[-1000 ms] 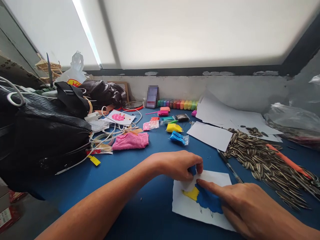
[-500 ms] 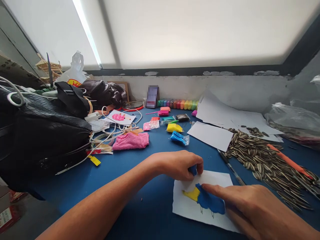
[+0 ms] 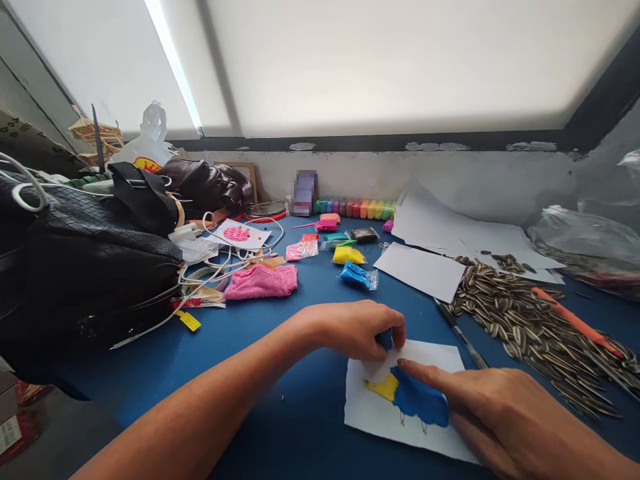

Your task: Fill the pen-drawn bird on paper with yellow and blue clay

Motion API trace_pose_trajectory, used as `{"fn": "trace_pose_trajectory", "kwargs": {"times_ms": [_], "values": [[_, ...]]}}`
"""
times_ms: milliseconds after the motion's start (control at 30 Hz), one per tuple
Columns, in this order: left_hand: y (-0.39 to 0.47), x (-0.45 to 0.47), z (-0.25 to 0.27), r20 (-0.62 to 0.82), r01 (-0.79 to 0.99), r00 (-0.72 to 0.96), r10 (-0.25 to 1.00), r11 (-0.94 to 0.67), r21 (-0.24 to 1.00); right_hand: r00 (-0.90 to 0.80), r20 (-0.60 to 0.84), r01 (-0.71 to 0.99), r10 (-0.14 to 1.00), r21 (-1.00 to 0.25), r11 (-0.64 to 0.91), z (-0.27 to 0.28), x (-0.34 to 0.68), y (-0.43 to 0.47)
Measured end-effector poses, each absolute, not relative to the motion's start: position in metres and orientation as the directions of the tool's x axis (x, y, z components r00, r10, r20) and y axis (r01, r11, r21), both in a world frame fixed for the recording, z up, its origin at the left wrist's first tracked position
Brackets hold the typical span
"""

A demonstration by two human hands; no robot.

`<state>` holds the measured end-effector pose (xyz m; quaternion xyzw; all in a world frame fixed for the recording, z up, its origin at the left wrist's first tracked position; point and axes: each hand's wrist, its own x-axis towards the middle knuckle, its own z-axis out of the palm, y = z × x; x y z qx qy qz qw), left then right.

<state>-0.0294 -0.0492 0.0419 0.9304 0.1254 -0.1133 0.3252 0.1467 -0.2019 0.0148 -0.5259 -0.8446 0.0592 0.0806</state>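
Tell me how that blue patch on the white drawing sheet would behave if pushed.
The blue patch would probably dent and spread, given its smooth, doughy look and wavy edge. It seems unlikely to roll, since it lies flat on the white drawing sheet. The sheet looks thin, so it might buckle too.
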Motion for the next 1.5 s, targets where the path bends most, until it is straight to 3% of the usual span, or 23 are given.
{"fn": "trace_pose_trajectory", "kwargs": {"times_ms": [167,300,400,633,800,900,967,1067,1167,1333,1500], "values": [[-0.049,-0.03,0.041,-0.273,0.301,0.948,0.165,-0.747,0.593,-0.458,0.064,0.878,0.887,-0.123,0.462,0.008,0.147,-0.203],[-0.049,-0.03,0.041,-0.28,0.316,0.944,0.177,-0.737,0.597,-0.408,0.18,0.901,0.895,-0.083,0.427,0.01,0.153,-0.203],[-0.048,-0.03,0.041,-0.291,0.327,0.939,0.18,-0.725,0.607,-0.387,0.206,0.907,0.899,-0.09,0.411,0.015,0.156,-0.203],[-0.046,-0.03,0.038,-0.267,0.312,0.947,0.178,-0.709,0.633,-0.451,0.109,0.877,0.886,-0.127,0.463,0.014,0.153,-0.207],[-0.047,-0.029,0.038,-0.27,0.31,0.948,0.171,-0.702,0.641,-0.395,0.204,0.898,0.896,-0.119,0.423,0.006,0.16,-0.206],[-0.046,-0.029,0.039,-0.284,0.329,0.941,0.182,-0.683,0.652,-0.169,0.231,0.928,0.958,-0.289,0.234,0.008,0.16,-0.204],[-0.044,-0.03,0.04,-0.312,0.35,0.934,0.174,-0.621,0.702,-0.038,0.113,0.883,0.993,-0.462,0.086,0.014,0.158,-0.203],[-0.039,-0.032,0.041,-0.354,0.385,0.923,0.153,-0.416,0.824,0.018,-0.056,0.767,0.998,-0.639,-0.05,0.024,0.154,-0.201],[-0.036,-0.033,0.041,-0.281,0.326,0.939,0.199,-0.25,0.912,0.046,-0.088,0.706,0.995,-0.701,-0.095,0.026,0.154,-0.2],[-0.043,-0.031,0.042,-0.155,0.211,0.939,0.306,-0.16,0.964,0.061,-0.04,0.63,0.997,-0.773,-0.07,0.025,0.153,-0.199],[-0.057,-0.026,0.041,-0.152,0.187,0.962,0.227,-0.141,0.972,0.106,0.109,0.66,0.988,-0.751,0.012,0.027,0.148,-0.198]]}}
